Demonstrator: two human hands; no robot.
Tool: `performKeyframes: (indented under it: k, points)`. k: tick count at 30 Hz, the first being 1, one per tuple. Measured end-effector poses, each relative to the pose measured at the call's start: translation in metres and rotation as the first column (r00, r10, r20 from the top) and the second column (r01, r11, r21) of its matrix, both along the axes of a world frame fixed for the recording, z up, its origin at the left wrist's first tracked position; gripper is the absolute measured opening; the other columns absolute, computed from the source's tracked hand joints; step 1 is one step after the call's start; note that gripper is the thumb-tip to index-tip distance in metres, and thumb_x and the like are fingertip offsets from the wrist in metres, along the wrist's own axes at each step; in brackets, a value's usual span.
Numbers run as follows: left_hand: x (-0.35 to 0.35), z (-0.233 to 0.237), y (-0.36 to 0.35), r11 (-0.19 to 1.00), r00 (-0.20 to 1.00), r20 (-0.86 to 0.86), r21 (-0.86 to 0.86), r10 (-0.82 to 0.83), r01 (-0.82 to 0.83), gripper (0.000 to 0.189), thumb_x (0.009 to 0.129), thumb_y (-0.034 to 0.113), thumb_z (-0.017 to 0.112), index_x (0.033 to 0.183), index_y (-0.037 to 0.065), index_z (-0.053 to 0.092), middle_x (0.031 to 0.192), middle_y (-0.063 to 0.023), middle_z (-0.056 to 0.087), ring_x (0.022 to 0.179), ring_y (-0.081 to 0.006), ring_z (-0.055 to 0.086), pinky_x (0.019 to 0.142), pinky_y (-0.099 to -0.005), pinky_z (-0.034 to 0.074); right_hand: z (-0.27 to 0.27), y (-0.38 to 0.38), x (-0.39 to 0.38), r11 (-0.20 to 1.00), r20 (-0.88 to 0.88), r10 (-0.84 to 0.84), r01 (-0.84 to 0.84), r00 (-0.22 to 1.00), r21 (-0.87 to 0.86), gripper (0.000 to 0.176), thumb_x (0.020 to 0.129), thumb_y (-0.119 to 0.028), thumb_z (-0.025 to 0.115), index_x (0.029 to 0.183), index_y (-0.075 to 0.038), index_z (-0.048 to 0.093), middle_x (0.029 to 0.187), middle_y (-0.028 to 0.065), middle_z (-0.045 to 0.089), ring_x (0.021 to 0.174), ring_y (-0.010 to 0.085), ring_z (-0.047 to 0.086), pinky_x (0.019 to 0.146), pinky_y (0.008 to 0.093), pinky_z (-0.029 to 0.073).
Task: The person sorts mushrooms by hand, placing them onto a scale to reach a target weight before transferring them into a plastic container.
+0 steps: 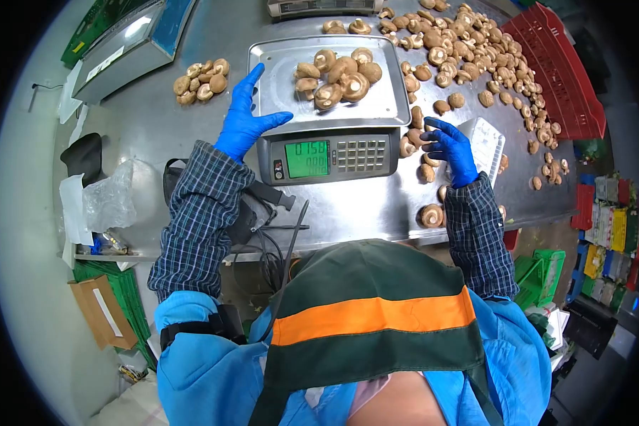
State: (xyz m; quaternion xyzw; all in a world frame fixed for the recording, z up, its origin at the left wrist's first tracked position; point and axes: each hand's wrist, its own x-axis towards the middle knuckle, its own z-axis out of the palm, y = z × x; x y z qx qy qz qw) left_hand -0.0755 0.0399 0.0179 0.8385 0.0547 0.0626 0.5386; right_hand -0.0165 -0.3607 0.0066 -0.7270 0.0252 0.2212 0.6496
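My left hand point(245, 117), in a blue glove, is open at the left edge of the metal weighing pan point(273, 85), thumb and fingers spread wide. A pile of brown mushrooms point(342, 71) lies on the pan. Below it the digital scale point(326, 157) shows lit figures on a green display. My right hand point(453, 150), gloved in blue too, is right of the scale with its fingers apart and pointing left, close to some loose mushrooms point(415, 136). Partly behind that hand lies a white plastic tray point(484, 142).
Many loose mushrooms point(476, 53) cover the table's right side, by a tipped red crate point(557, 71). A small mushroom group point(202, 80) sits left of the pan. Black cables point(270, 248) hang over the front edge. A metal box point(131, 53) stands at back left.
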Motion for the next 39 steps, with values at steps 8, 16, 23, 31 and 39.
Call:
performKeyframes:
  k: [8, 16, 23, 31, 39]
  points:
    - [0.016, -0.006, -0.006, 0.984, 0.988, 0.117, 0.157, -0.103, 0.084, 0.097, 0.064, 0.027, 0.083, 0.144, 0.02, 0.027, 0.14, -0.0094, 0.033, 0.125, -0.0296, 0.038, 0.103, -0.0466, 0.035, -0.008, -0.038, -0.006, 0.995, -0.005, -0.084, 0.083, 0.996, -0.046, 0.035, 0.089, -0.016, 0.048, 0.121, -0.006, 0.056, 0.095, 0.0067, 0.064, 0.08, 0.0157, 0.063, 0.067, 0.0257, 0.05]
    - [0.047, -0.022, -0.026, 0.947, 0.959, 0.201, 0.293, -0.199, 0.135, 0.111, 0.054, 0.027, 0.088, 0.143, 0.009, 0.024, 0.142, -0.0166, 0.032, 0.131, -0.0327, 0.031, 0.11, -0.0429, 0.027, -0.06, -0.068, 0.017, 0.881, 0.237, -0.08, 0.18, 0.968, -0.438, 0.033, 0.083, -0.014, 0.059, 0.115, -0.007, 0.06, 0.095, 0.0086, 0.066, 0.085, 0.0174, 0.063, 0.076, 0.0296, 0.051]
    - [0.075, -0.027, -0.048, 0.929, 0.974, 0.14, 0.351, -0.175, 0.117, 0.125, 0.047, 0.033, 0.09, 0.146, 0.014, 0.016, 0.146, -0.0267, 0.013, 0.134, -0.0405, 0.021, 0.11, -0.0487, 0.024, -0.079, -0.04, 0.078, 0.636, 0.34, 0.077, 0.216, 0.937, -0.741, 0.054, 0.081, -0.022, 0.059, 0.132, -0.011, 0.044, 0.127, 0.0166, 0.047, 0.113, 0.031, 0.052, 0.097, 0.0378, 0.042]
    - [0.095, -0.032, -0.06, 0.907, 0.953, 0.167, 0.384, -0.251, 0.172, 0.119, 0.046, 0.039, 0.088, 0.144, 0.015, 0.026, 0.142, -0.0228, 0.029, 0.13, -0.0394, 0.029, 0.107, -0.0482, 0.027, -0.124, -0.06, 0.206, 0.495, 0.202, 0.017, 0.168, 0.979, -0.852, 0.055, 0.081, -0.016, 0.06, 0.133, -0.009, 0.044, 0.123, 0.0238, 0.051, 0.108, 0.0341, 0.055, 0.095, 0.0412, 0.043]
    - [0.099, -0.027, -0.057, 0.905, 0.955, 0.093, 0.357, -0.281, 0.232, 0.115, 0.049, 0.036, 0.087, 0.144, 0.016, 0.026, 0.141, -0.023, 0.031, 0.128, -0.0398, 0.031, 0.108, -0.0491, 0.023, -0.031, 0.005, 0.149, 0.987, 0.498, -0.159, 0.149, 0.852, 0.06, 0.052, 0.079, -0.005, 0.064, 0.128, -0.006, 0.047, 0.126, 0.0079, 0.051, 0.111, 0.0196, 0.051, 0.095, 0.0341, 0.041]
